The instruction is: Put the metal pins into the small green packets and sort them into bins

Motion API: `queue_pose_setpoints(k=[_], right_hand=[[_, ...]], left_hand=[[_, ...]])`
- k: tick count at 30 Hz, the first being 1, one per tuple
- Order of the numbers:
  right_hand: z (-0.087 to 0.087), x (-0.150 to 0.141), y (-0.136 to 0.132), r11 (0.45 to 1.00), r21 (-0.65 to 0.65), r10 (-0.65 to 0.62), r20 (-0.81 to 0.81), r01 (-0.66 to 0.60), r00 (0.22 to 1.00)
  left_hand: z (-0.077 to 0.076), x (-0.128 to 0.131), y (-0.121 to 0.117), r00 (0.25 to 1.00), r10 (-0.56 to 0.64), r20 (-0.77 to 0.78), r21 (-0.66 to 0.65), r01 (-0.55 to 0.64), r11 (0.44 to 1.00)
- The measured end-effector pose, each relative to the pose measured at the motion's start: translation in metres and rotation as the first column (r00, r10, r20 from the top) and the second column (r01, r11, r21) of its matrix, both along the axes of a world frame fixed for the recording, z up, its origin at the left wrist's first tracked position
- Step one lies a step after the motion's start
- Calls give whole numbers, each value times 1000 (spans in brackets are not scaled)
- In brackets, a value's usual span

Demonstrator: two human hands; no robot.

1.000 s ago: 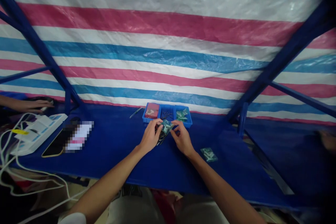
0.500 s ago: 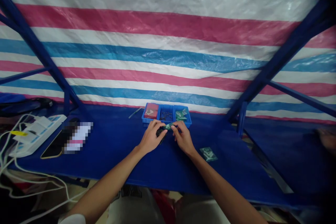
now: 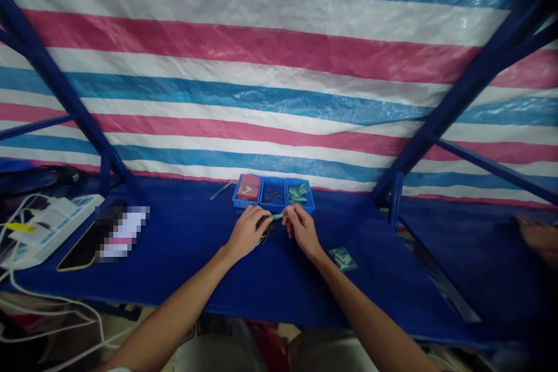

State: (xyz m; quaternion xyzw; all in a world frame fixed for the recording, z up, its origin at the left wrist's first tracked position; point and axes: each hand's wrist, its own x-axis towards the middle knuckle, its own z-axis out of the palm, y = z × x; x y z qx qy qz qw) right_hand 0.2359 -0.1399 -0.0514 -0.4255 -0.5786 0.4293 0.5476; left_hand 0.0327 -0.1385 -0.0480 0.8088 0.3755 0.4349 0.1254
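Between my two hands, just in front of the parts bin, is a small green plastic packet [image 3: 278, 216], seen nearly edge-on. My left hand [image 3: 249, 229] pinches its left end with thumb and fingers. The fingers of my right hand [image 3: 301, 229] are closed at its right end. Dark, thin screw-like pieces [image 3: 265, 236] lie on the table under my left fingers, partly hidden. Behind my hands stands a blue bin [image 3: 273, 207] with three compartments. Its left one holds a red piece with a clear packet, the middle one dark screws [image 3: 273, 193], the right one green packets [image 3: 298, 192].
A clear packet of pale pieces [image 3: 343, 258] lies right of my right forearm. A pen [image 3: 220, 190] is left of the bin. Farther left are a phone [image 3: 81, 244] and a power strip [image 3: 52, 232] with cables. Another person's hand [image 3: 538, 237] shows at far right.
The green packet has turned from showing its flat side to nearly edge-on, between my hands. My left hand has shifted slightly left, baring more of the dark pieces. The view has shifted slightly.
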Motion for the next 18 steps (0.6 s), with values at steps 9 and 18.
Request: queue_pose_setpoints(k=[9,18], right_hand=[[-6,1,-8,986,163,-15,218,-21,976],[1,1,-9,950,307,-168,333,62,928]], left_hand=[[-4,0,5,994,98,57,-78,-93,993],[-5,-3,8,988,132,74,-73,-127,989]])
